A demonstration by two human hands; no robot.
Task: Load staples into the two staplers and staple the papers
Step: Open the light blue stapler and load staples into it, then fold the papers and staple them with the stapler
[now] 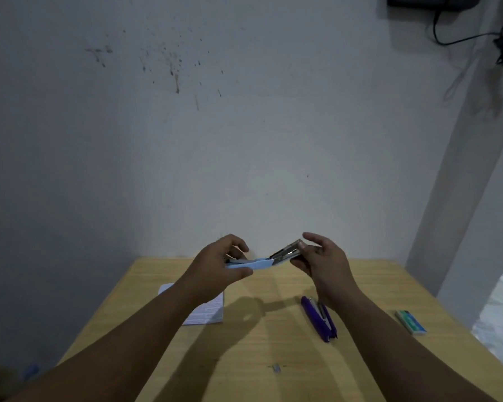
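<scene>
**Blue stapler open in my hands, 1 more waiting**

The wooden table (pixel 244 358) sits against a stained wall. On it, at my left, lie the papers (pixel 208 311), loose and, as far as I can tell, not yet stapled. My left hand (pixel 215 264) grips the light blue stapler (pixel 249 264) by its plastic body, held above the table's far edge. My right hand (pixel 321 264) pinches its metal magazine (pixel 286 252), swung open and angled upward. The purple stapler (pixel 320 319) lies on the table under my right wrist; whether it is loaded I cannot tell. The staple box (pixel 411 322) rests near the right edge. A small staple strip (pixel 276 368) lies nearest me. I judge loading barely begun, with 2 staplers and all stapling left.
</scene>
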